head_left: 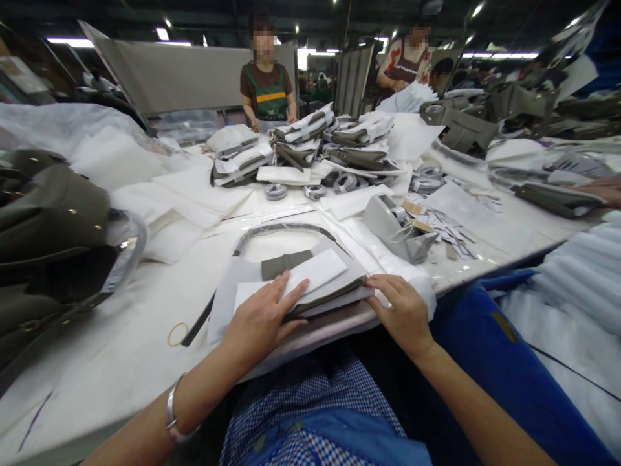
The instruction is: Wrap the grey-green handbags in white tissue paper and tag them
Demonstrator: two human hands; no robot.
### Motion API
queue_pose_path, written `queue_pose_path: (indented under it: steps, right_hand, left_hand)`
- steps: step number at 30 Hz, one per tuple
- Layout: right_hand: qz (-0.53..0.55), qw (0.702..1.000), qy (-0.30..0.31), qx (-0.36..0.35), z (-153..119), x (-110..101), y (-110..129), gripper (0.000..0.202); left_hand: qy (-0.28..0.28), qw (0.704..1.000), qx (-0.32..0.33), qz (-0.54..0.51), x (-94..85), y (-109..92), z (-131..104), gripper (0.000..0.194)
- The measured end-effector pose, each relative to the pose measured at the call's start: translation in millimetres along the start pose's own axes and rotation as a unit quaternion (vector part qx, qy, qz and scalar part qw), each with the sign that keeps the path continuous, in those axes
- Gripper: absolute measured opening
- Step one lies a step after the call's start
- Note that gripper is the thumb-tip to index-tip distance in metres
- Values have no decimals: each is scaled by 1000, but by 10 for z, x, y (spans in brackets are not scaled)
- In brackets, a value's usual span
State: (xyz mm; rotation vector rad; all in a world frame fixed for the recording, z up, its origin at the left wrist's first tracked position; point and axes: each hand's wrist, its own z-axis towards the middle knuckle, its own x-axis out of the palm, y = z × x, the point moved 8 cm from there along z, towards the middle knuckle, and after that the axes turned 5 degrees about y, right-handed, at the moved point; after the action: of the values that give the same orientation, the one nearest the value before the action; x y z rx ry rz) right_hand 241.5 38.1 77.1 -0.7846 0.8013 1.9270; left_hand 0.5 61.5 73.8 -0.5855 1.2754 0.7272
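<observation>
A flat grey-green bag (pixel 334 292) lies at the table's front edge, with white paper sheets (pixel 323 275) over it and a wrapped handle (pixel 291 228) arching behind. My left hand (pixel 264 314) rests on the paper and the bag's left part, palm down with fingers apart. At the bag's right corner, my right hand (pixel 400 310) has its thumb and fingers closed on the edge. A dark strap (pixel 198 320) sticks out at the left, beside a yellow rubber band (pixel 177 334).
Stacked wrapped bags (pixel 301 139) and coiled straps (pixel 275 191) lie farther back. Large grey-green bags (pixel 53 213) stand left. Tags (pixel 449 236) and a grey holder (pixel 395 226) sit right of centre, near a blue bin (pixel 504 362). Two people stand across the table; another person's hand shows far right.
</observation>
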Motion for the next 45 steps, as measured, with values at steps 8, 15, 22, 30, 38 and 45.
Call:
queue_pose_path:
  steps: [8, 15, 22, 30, 38, 45]
  right_hand:
    - [-19, 991, 78, -108, 218, -64, 386, 60]
    - [44, 961, 176, -211, 336, 442, 571, 53]
    - [55, 973, 134, -182, 247, 484, 498, 45]
    - [85, 986, 38, -138, 59, 244, 528, 45]
    - [242, 937, 22, 251, -405, 157, -81, 52]
    - [341, 868, 206, 295, -129, 499, -229, 31]
  left_hand:
    - [-17, 1000, -4, -4, 62, -43, -15, 64]
    - [4, 1000, -15, 21, 78, -136, 16, 60]
    - [57, 998, -9, 24, 59, -444, 297, 47]
    - [-32, 999, 6, 40, 256, -488, 212, 49]
    - [-42, 998, 16, 37, 220, -490, 207, 49]
    - [-62, 997, 34, 35, 232, -473, 163, 58]
